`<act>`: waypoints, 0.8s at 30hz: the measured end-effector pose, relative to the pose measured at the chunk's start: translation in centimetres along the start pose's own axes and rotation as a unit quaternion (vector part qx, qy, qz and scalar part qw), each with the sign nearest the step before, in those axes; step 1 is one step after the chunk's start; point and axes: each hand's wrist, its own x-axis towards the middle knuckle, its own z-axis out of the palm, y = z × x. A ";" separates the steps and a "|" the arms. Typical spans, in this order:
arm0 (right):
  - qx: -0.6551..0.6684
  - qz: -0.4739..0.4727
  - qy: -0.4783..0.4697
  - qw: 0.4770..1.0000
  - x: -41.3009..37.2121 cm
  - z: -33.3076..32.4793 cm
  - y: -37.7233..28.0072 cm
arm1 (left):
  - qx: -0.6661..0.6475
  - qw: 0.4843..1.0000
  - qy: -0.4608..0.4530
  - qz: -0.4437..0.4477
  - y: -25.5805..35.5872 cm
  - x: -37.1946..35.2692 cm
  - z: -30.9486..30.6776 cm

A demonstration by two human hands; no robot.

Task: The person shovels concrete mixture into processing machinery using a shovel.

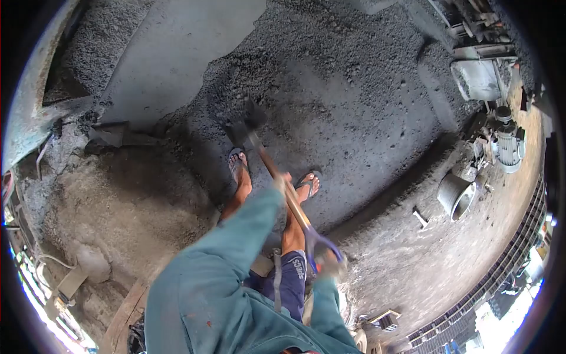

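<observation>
A shovel (270, 163) with a wooden shaft slants across the middle of the head view. My left hand (282, 180) is closed around the shaft partway down. At the upper end, my right hand (331, 266) is wrapped on the blue-purple handle (318, 243), blurred by motion. The dark blade (242, 127) is down at the loose dark grey gravelly material (236, 85), also blurred, so its load is hard to make out. My two sandalled feet stand either side of the shaft.
A pale smooth slab (177, 53) lies at upper left, and a brown mound (124, 200) below it. On the right ledge are a metal bucket (457, 197) on its side, an electric motor (508, 147) and a small T-shaped piece (420, 218).
</observation>
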 end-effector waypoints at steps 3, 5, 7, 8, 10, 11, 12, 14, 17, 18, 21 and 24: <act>0.118 0.118 -0.113 0.980 -1.5 7.6 -7.8 | 0.084 0.994 0.017 0.071 11.1 -4.7 0.5; 0.215 0.164 -0.138 0.953 -2.3 7.4 -7.5 | 0.114 0.990 0.006 0.085 11.9 -4.0 -2.1; 0.273 0.149 -0.141 0.940 -2.1 5.6 -5.2 | 0.092 0.988 -0.037 0.119 9.7 -4.6 -2.5; 0.282 0.117 -0.140 0.942 -2.0 4.4 -2.9 | 0.051 0.985 -0.071 0.147 7.4 -5.5 -2.9; 0.195 0.006 -0.108 0.975 0.4 4.0 8.0 | 0.024 0.993 -0.048 0.109 4.5 -4.6 -4.1; 0.241 0.090 -0.132 0.957 -0.6 -0.7 4.7 | 0.020 0.991 -0.114 0.066 2.7 -6.6 -4.4; 0.327 0.193 -0.176 0.908 -0.9 -4.5 3.6 | -0.011 0.997 -0.072 0.025 0.7 -10.9 -3.0; 0.393 0.277 -0.131 0.867 -1.9 -10.0 4.7 | -0.001 0.999 -0.048 0.003 -3.0 -16.4 -1.9; 0.418 0.252 -0.092 0.868 -3.6 -16.4 9.8 | 0.041 0.999 -0.003 -0.022 -8.4 -22.0 -0.1; 0.467 0.253 -0.092 0.842 -3.7 -17.1 12.8 | 0.039 0.998 -0.007 -0.059 -9.7 -23.4 0.6; 0.513 0.264 -0.044 0.816 -6.0 -20.4 14.0 | 0.158 0.987 0.019 0.013 -13.4 -27.8 5.3; 0.543 0.240 0.042 0.804 -6.3 -20.3 10.5 | 0.130 0.982 -0.121 -0.062 -14.4 -32.1 12.5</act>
